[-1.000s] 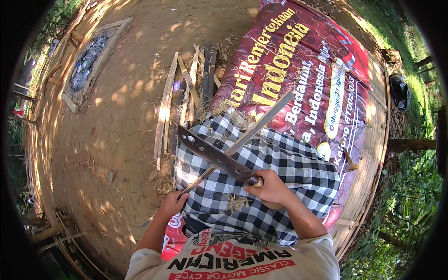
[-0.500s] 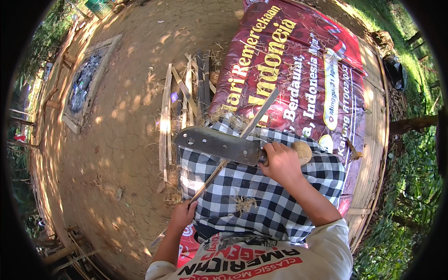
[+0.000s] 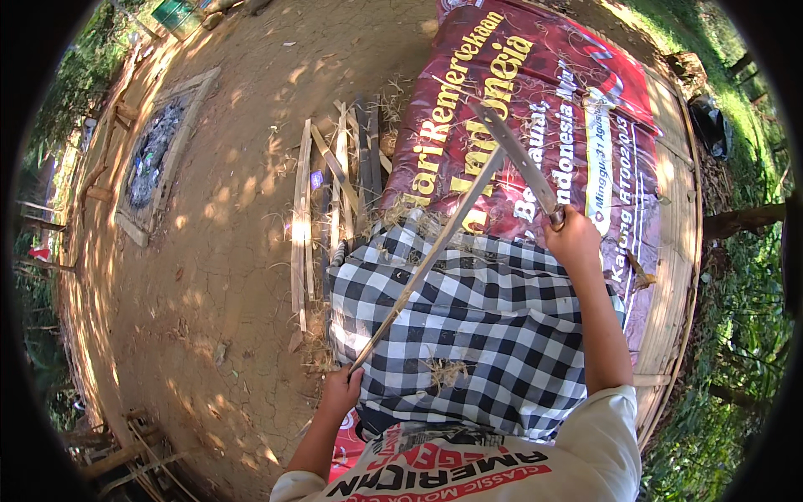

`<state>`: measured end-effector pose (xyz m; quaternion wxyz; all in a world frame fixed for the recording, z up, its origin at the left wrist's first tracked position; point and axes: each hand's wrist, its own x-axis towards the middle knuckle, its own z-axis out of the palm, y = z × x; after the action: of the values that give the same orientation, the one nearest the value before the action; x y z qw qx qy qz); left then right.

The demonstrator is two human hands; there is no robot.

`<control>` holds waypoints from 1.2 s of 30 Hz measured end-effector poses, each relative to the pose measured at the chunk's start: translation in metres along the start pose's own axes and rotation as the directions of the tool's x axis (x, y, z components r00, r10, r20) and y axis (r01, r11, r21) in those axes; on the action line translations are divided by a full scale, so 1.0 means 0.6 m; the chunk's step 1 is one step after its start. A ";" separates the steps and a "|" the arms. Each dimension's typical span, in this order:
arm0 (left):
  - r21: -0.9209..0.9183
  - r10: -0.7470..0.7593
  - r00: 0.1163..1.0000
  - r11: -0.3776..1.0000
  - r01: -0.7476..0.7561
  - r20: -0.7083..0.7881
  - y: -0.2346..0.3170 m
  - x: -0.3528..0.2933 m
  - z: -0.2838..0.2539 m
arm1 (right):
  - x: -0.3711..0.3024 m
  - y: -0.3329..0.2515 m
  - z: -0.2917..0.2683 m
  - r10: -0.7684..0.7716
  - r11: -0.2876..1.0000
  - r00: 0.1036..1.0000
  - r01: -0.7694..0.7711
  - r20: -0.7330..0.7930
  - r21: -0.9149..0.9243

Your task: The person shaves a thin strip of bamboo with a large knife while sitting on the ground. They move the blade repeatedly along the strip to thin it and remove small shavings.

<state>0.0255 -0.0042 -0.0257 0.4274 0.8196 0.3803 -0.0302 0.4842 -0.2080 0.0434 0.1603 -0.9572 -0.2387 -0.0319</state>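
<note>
My left hand (image 3: pixel 341 390) is closed round the near end of a long, thin bamboo strip (image 3: pixel 427 266). The strip slants up and away to the right across a black-and-white checked cloth (image 3: pixel 510 322) over my lap. My right hand (image 3: pixel 575 244) grips the handle of a broad machete (image 3: pixel 520 157), its dark blade pointing away and to the left. Near the strip's far end the blade lies very close; I cannot tell if they touch. A small tuft of shavings (image 3: pixel 447 372) rests on the cloth.
A dark red printed banner (image 3: pixel 410 159) strewn with shavings covers a bamboo platform (image 3: pixel 669 209). Several split strips (image 3: pixel 301 226) lie on the earth ground to the left. Farther left is a framed ash pit (image 3: pixel 159 146). A black bag (image 3: pixel 709 125) is at the right.
My right hand has moved away and rightward, taking the machete from across the strip's middle to its far end. The blade has turned to point farther away. My left hand keeps its hold, slightly shifted.
</note>
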 end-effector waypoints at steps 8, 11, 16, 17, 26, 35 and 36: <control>-0.058 -0.007 0.999 0.998 0.010 0.044 0.013 -0.002 -0.009 | -0.071 0.000 0.038 -0.017 1.000 0.998 0.018 0.063 -0.022; -0.057 -0.007 1.000 0.998 0.008 0.012 0.015 -0.008 -0.011 | -0.061 0.001 0.046 0.004 0.998 1.000 -0.004 -0.002 0.063; -0.077 -0.017 1.000 0.997 0.019 0.023 0.007 0.000 -0.012 | -0.067 0.009 0.048 0.011 0.994 1.000 -0.009 -0.019 0.107; -0.086 -0.018 0.999 0.996 0.021 0.026 0.008 0.000 -0.013 | -0.068 0.008 0.047 0.002 0.994 1.000 0.000 -0.016 0.109; 0.030 -0.013 0.999 0.999 0.014 -0.044 0.040 0.001 -0.019 | -0.070 0.031 0.060 -0.094 0.983 0.994 0.101 -0.052 0.154; 0.276 -0.022 0.983 0.958 0.073 -0.184 0.092 -0.020 0.001 | -0.056 0.054 0.023 0.116 0.910 0.971 -0.020 -0.208 0.414; 0.287 -0.023 0.980 0.954 0.081 -0.198 0.095 -0.023 0.004 | -0.056 0.058 0.018 0.143 0.889 0.965 -0.028 -0.218 0.458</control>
<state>0.0533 -0.0342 0.0166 0.2611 0.8627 0.4326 -0.0182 0.4708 -0.2485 0.0183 0.4074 -0.8920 -0.1754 -0.0869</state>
